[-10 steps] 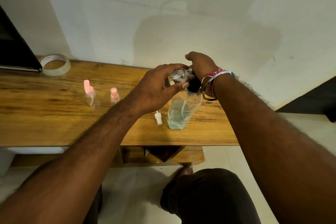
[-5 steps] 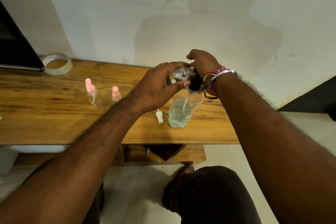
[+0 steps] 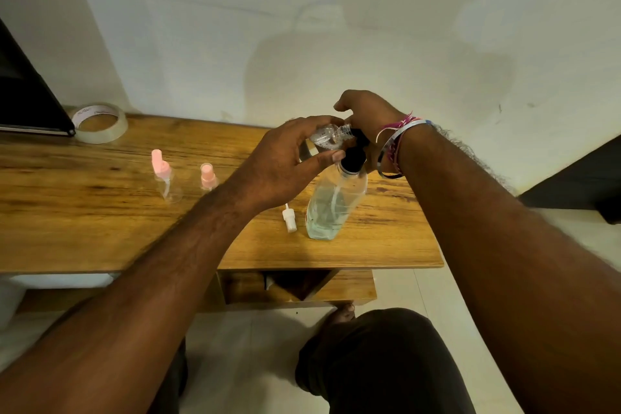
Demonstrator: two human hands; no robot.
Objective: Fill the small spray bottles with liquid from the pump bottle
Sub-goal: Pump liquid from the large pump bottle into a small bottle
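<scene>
1. Pump bottle [image 3: 336,203]: clear body with a black pump head, standing on the wooden table [image 3: 100,228] toward its 3 o'clock end, near the front edge. A shallow layer of pale liquid sits at the bottom; a dip tube runs down inside.
2. Small spray bottle [image 3: 327,138]: clear, uncapped, tipped on its side with its neck pointing toward 3 o'clock, held at the black pump head.
3. Left hand [image 3: 285,161]: fingers and thumb curled round the small spray bottle, gripping its body from the 9 o'clock side.
4. Right hand [image 3: 366,111]: placed over the black pump head from 1 o'clock, fingers curled down on it; how it presses is hidden by the hand itself. The two hands are close together above the pump bottle. The wrist carries a metal bangle [image 3: 389,148] and pink threads.
5. White spray cap [image 3: 289,218]: lying loose on the table, just beside the pump bottle at its 9 o'clock.
6. Short pink-capped bottle [image 3: 207,176] and tall pink-capped bottle [image 3: 164,175]: upright, well apart from the pump bottle toward 9 o'clock, near each other.
7. Roll of clear tape [image 3: 100,123]: flat on the table at the far 10 o'clock corner, beside a dark panel [image 3: 27,94].
</scene>
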